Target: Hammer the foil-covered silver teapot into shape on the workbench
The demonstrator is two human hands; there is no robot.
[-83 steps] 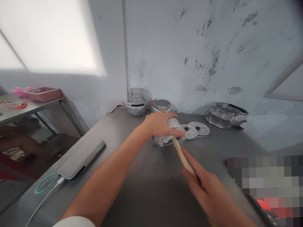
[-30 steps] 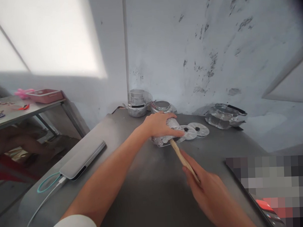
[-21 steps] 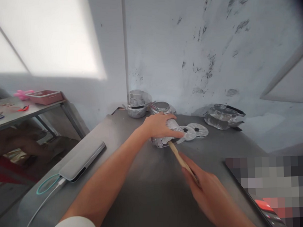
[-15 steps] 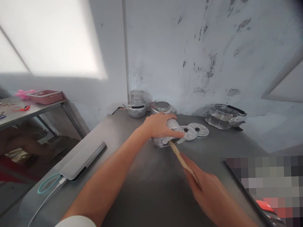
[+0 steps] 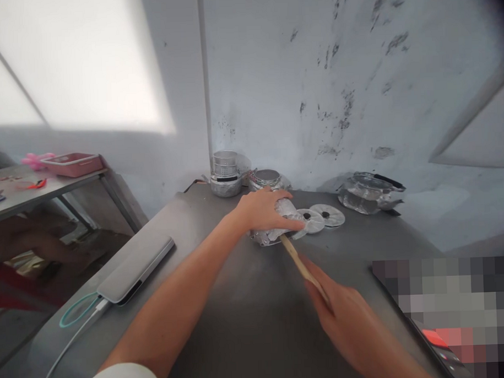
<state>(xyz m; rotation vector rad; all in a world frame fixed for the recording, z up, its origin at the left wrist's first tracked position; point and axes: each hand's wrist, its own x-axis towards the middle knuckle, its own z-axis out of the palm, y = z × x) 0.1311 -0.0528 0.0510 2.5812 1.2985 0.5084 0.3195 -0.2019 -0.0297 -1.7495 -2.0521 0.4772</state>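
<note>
My left hand (image 5: 263,209) is wrapped over a crumpled silver metal vessel (image 5: 267,236) lying on the grey table. Thumb and fingers press on its top and side, hiding much of it. Held in my right hand (image 5: 339,310) is a wooden stick (image 5: 295,256), slanting up and leftward. Its far end meets the vessel's dark lower opening; how deep it reaches inside is hidden. Just right of the vessel lie two flat round silver discs with dark knobs, a nearer disc (image 5: 314,222) and a farther disc (image 5: 332,215), partly overlapping.
Along the wall stand a stacked metal pot (image 5: 226,185), a wire-wrapped metal vessel (image 5: 268,178) and a dented pot with black handle (image 5: 368,198). A cabled grey power bank (image 5: 134,270) lies left. At right is a blurred-out screen (image 5: 446,309). A side table holds a pink basket (image 5: 75,166).
The view has shifted very slightly, moving the scene a little leftward. Both hands keep their hold on the vessel and the stick, with hardly any visible movement.
</note>
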